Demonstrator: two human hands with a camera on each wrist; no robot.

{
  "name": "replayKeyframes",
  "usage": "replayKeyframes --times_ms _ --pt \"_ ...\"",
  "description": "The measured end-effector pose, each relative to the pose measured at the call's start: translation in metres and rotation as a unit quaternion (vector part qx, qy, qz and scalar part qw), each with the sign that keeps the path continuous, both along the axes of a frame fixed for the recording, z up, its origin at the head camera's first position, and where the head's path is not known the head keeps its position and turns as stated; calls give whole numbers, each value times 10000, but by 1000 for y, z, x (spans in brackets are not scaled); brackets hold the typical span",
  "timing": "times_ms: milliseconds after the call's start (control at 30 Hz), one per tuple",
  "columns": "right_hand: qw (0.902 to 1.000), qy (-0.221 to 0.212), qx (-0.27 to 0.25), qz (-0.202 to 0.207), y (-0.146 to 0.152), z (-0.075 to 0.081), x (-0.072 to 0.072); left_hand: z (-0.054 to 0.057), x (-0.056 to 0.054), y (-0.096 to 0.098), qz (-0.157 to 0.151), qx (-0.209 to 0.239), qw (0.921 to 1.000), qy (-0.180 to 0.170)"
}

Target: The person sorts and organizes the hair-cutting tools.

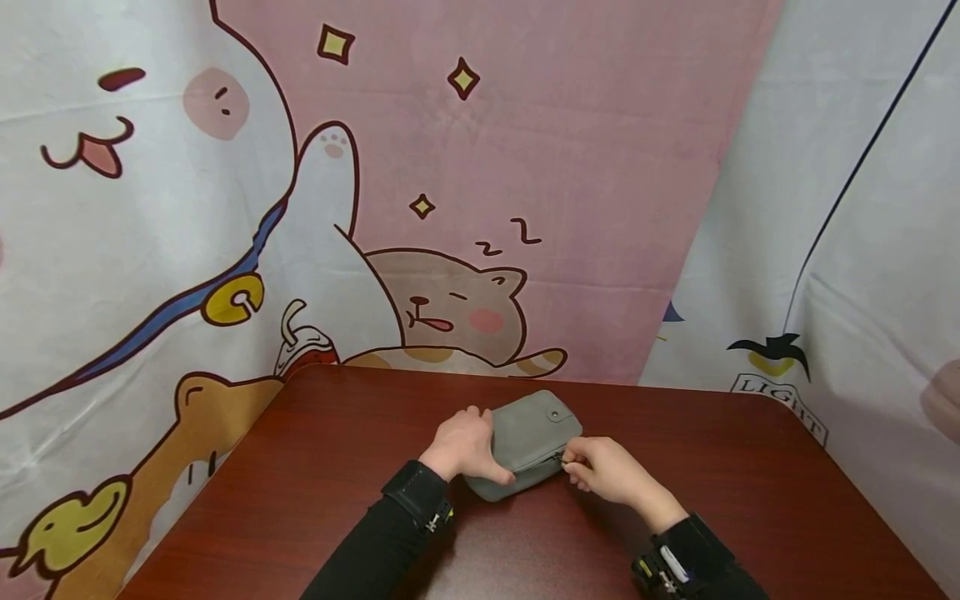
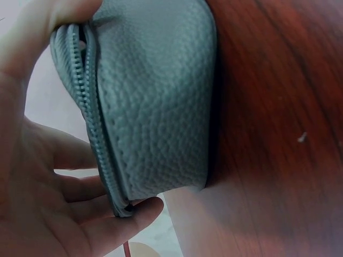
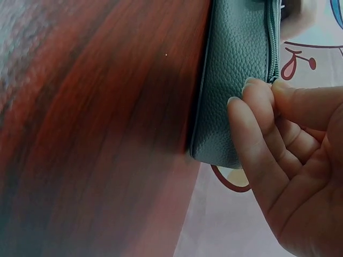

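Note:
A grey-green zippered pouch (image 1: 527, 423) of pebbled leather-like material lies on the table, with a round snap on its top flap. My left hand (image 1: 467, 446) grips its left end, thumb along the near side and fingers around the far side. At the near right corner, my right hand (image 1: 606, 471) pinches the zipper pull between thumb and forefinger; the fingertips mostly hide the pull. In the left wrist view, the zipper (image 2: 92, 115) runs along the pouch's edge, with a small gap between its teeth near the thumb. The pouch's contents are hidden.
The reddish-brown wooden table (image 1: 300, 467) has rounded far corners. Behind it hangs a pink and white cloth (image 1: 600, 167) printed with cartoon animals. Another light cloth (image 1: 885, 275) with printed lettering hangs at the right. Black straps with small devices circle both wrists.

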State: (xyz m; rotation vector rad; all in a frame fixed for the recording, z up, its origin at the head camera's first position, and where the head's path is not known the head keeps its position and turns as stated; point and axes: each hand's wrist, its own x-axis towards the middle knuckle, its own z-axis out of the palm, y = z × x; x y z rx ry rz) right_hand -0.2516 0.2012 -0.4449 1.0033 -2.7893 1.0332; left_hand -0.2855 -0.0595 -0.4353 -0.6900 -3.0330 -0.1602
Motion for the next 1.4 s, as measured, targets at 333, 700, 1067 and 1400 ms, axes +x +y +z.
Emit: replayKeyframes --times_ms 333,700,1067,1400 --pt "10000 -43 -16 86 -5 -3 0 0 -1 0 15 5 10000 -51" --pt "9997 -119 4 209 -18 0 4 0 -1 0 25 9 10000 8" --pt "9988 -219 86 418 -35 0 9 0 0 0 -6 65 10000 -2" --pt "9984 -171 64 540 -42 -3 10 0 -1 -1 -37 104 9999 2"
